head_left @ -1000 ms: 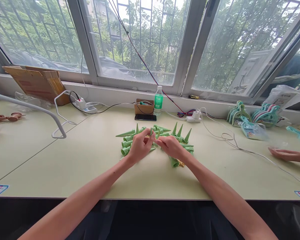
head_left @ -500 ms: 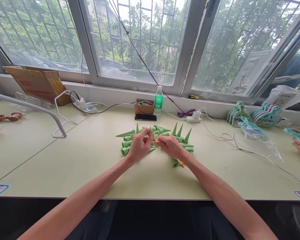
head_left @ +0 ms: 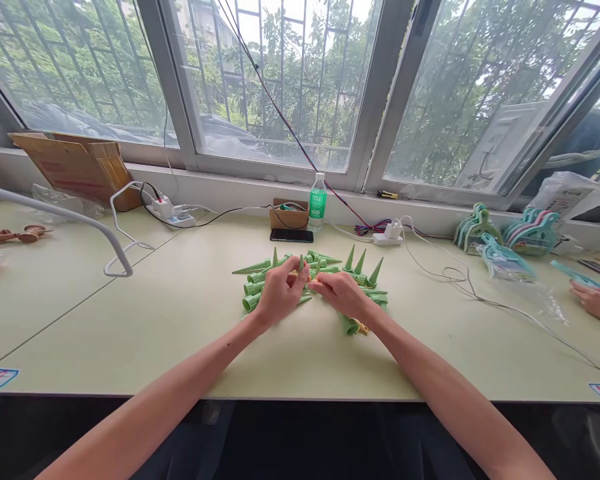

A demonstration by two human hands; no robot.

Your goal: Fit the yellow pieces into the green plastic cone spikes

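Note:
Several green plastic cone-shaped spikes (head_left: 254, 289) lie and stand in a cluster in the middle of the table. Over this cluster, my left hand (head_left: 280, 293) is closed around one green spike (head_left: 301, 263) whose tip points up. My right hand (head_left: 341, 291) is closed in a pinch beside it, fingertips at a small orange piece (head_left: 310, 281) between both hands. How that piece sits against the spike is hidden by my fingers. Below my right wrist lie a hollow green cone (head_left: 349, 326) and another orange piece (head_left: 363, 328).
Behind the cluster are a black phone (head_left: 291, 235), a small cardboard box (head_left: 289, 217) and a green-labelled bottle (head_left: 317, 201). White cables (head_left: 473, 293) cross the table's right side. At far right, another person's hand (head_left: 596, 301) holds a teal item. A grey metal tube (head_left: 80, 210) juts in at left.
My hands stay nearly still over the cluster. At the right edge, the other person's hand and teal item have shifted left and tilted, uncovering a dark flat object.

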